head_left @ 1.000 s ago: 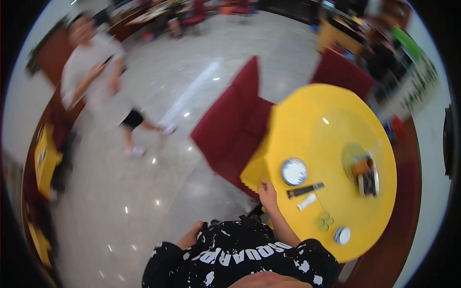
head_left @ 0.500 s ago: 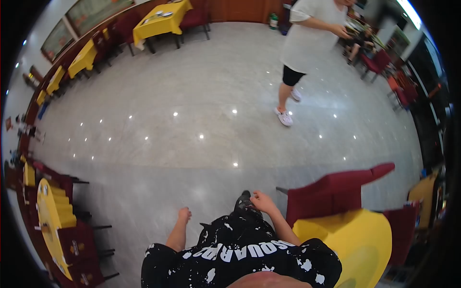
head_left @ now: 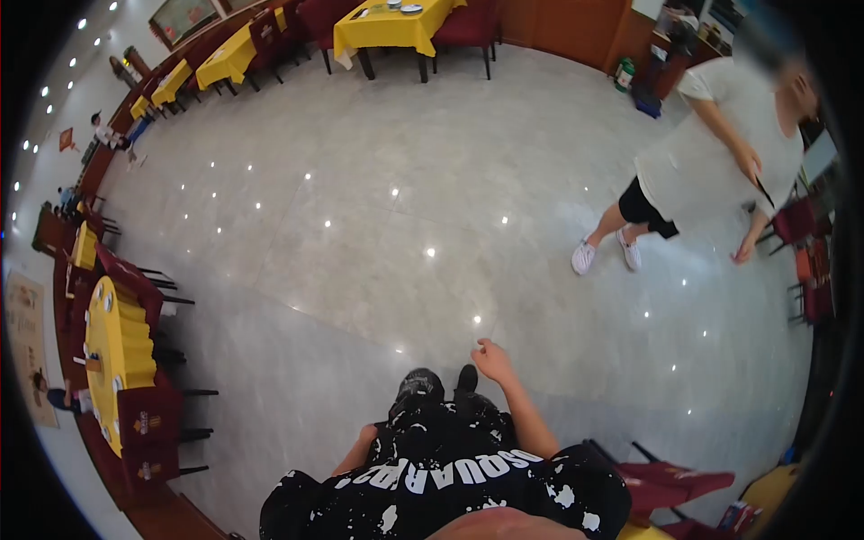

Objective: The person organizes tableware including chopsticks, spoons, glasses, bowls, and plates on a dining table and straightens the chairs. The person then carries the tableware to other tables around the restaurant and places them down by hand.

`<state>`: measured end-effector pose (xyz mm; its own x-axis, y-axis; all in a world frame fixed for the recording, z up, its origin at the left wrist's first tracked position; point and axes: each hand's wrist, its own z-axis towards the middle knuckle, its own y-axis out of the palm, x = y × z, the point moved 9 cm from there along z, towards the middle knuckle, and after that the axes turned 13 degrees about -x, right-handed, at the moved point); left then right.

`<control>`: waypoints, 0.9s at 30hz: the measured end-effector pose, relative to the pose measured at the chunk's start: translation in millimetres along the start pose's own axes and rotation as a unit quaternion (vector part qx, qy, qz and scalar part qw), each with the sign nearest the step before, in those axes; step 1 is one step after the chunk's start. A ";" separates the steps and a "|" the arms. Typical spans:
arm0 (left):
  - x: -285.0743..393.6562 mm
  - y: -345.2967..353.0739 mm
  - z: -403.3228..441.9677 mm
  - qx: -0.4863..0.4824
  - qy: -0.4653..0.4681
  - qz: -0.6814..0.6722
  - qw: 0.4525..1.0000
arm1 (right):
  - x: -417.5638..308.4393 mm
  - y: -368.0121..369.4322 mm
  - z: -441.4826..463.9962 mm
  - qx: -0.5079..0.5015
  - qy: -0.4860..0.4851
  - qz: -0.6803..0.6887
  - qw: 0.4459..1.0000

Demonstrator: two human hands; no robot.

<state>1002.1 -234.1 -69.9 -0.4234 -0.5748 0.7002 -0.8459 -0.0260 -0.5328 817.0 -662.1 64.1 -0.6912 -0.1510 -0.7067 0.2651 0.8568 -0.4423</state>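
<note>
My right hand (head_left: 492,360) is held out in front of my body above the grey floor, its fingers loosely curled; whether anything sits in them is too small to make out. My left hand (head_left: 367,436) hangs low beside my black shirt (head_left: 432,477), and its fingers are hidden. Below the hands are my dark shoes (head_left: 466,378). Neither hand touches furniture. The closest furniture is a dark red chair (head_left: 670,481) at the lower right.
A person in a white shirt (head_left: 711,162) stands at the right, holding a dark object. Yellow-covered tables (head_left: 396,31) with red chairs line the far wall. A round yellow table (head_left: 130,360) stands left. A green bottle (head_left: 624,75) is at the back.
My view has swung left, away from the near yellow table, which now barely shows at the bottom right. The other person appears farther right. My left hand has dropped back toward my body.
</note>
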 end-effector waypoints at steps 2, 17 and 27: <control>24.1 -21.4 34.2 0.040 0.054 0.104 0.992 | -42.0 -39.5 53.5 0.001 -0.034 0.009 0.999; -1.2 -289.6 422.7 0.014 -0.399 -0.462 0.792 | 109.5 -213.1 350.0 -0.148 0.152 -0.127 0.969; 76.4 -561.3 832.8 0.079 -0.286 -0.406 0.864 | -50.7 -331.2 680.7 -0.114 0.116 0.020 0.986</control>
<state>1714.7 -944.6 -113.1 0.5572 -0.6241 0.5477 -0.7150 -0.6960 -0.0656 1221.9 -1273.9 -129.4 -0.8251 -0.0208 -0.5645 0.1549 0.9527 -0.2616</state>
